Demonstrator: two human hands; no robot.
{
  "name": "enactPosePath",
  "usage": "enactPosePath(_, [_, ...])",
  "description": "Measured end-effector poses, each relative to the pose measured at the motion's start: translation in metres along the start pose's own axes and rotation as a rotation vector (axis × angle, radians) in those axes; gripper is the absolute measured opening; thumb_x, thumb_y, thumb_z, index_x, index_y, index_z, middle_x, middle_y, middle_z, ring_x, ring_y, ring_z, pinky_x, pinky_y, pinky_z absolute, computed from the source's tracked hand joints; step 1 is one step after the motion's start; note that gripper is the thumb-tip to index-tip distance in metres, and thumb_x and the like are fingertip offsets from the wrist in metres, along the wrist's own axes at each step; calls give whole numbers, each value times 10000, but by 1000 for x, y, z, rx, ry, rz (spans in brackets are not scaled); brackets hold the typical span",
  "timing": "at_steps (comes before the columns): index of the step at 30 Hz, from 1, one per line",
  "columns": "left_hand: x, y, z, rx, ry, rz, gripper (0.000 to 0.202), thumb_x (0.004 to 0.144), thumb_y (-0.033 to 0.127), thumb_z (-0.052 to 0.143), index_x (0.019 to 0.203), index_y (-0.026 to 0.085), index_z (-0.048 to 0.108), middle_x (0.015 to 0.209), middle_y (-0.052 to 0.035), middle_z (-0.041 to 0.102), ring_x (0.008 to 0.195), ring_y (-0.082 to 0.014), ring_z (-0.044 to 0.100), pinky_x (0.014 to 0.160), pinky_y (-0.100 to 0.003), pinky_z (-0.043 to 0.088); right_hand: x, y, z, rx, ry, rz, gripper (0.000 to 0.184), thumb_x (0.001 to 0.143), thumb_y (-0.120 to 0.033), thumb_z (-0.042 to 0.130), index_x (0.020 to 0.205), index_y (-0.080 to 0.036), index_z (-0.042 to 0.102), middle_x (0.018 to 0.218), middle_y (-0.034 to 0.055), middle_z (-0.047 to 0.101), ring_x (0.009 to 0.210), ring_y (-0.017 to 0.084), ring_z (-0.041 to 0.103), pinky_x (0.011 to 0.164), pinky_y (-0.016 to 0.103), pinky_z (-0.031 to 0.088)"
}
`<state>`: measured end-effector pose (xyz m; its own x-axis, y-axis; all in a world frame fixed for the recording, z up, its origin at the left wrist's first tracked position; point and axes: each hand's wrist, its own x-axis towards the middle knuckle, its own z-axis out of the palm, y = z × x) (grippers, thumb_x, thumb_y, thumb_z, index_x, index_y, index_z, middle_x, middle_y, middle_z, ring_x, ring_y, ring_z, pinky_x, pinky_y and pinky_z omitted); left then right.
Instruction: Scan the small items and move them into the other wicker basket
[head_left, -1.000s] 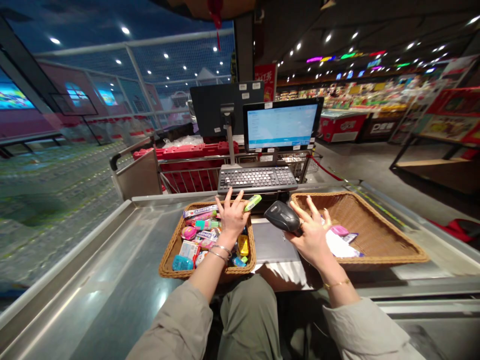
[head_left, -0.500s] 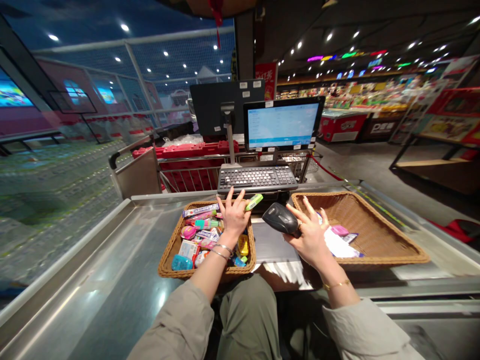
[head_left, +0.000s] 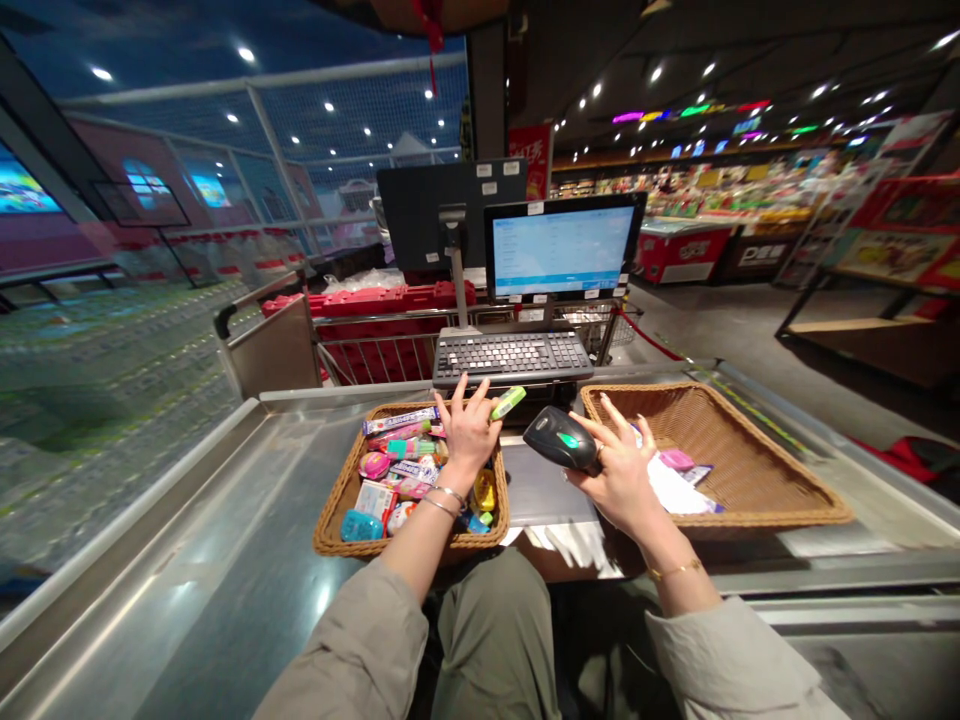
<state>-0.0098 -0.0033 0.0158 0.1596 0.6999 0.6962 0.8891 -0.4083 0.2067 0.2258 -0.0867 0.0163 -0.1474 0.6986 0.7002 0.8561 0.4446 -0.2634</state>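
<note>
- Left hand (head_left: 466,432): raised over the far edge of the left basket (head_left: 330,528); thumb and forefinger pinch a green pack (head_left: 508,403); the remaining fingers are straight and spread; two bangles sit at the wrist.
- Green pack: held clear of the basket contents, tilted with its far end raised toward the keyboard (head_left: 512,355); near the head of the scanner, apart from it.
- Right hand (head_left: 621,468): closed round the handle of a black scanner (head_left: 561,438); some fingers extend loosely over the left rim of the right basket (head_left: 757,470); a thin chain is on the wrist.
- Scanner: held above the grey plate (head_left: 536,482) between the two baskets; its head points left toward the green pack; a green light shows on its top.
- Left basket: wicker, holding many small coloured sweet packets (head_left: 397,470) heaped together; individual labels cannot be read.
- Right basket: wicker; a pink packet (head_left: 679,459) and a white sheet (head_left: 675,492) lie near its left side, partly behind the right hand.
- Behind the baskets: the keyboard; above it a lit monitor (head_left: 562,248); a second screen (head_left: 439,215) shows its back; a red cart (head_left: 390,330) stands beyond the counter.
- Steel counter (head_left: 225,520): carries both baskets; the person's sleeves and lap fill the near edge of the view.
</note>
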Motion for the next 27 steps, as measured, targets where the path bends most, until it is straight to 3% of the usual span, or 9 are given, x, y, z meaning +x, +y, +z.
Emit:
enactPosePath(7, [3,7,-3,-25,-9,-4,219,849,197,682,1040,292,735,1474,-19,621,1518,-365,378,1223,-784,111,-1,6,-2,1,83,57,176,792,-331,639,924,-252,723,1339,56,707,1487,366,408,1174,702,193])
enactPosePath(15, [10,22,3,-57,-30,76,253,863,193,679,1092,287,732,1456,-22,639,1507,-353,399,1225,-760,177,-6,26,-10,-71,219,159,378,855,-444,622,1176,-256,690,1258,86,739,1461,348,449,1178,698,198])
enactPosePath(22, [16,41,13,-86,-92,223,300,874,196,687,1156,288,727,1457,-39,639,1503,-330,411,1242,-718,209,-16,50,-27,-112,348,347,373,861,-555,625,1037,-238,712,1158,126,752,1421,364,484,1164,710,217])
enactPosePath(27, [20,55,25,-142,-128,355,316,897,214,686,1201,285,729,1467,-45,633,1485,-290,444,1255,-611,300,-24,60,-41,-111,363,417,353,864,-568,620,944,-236,709,1090,129,744,1408,370,484,1171,703,214])
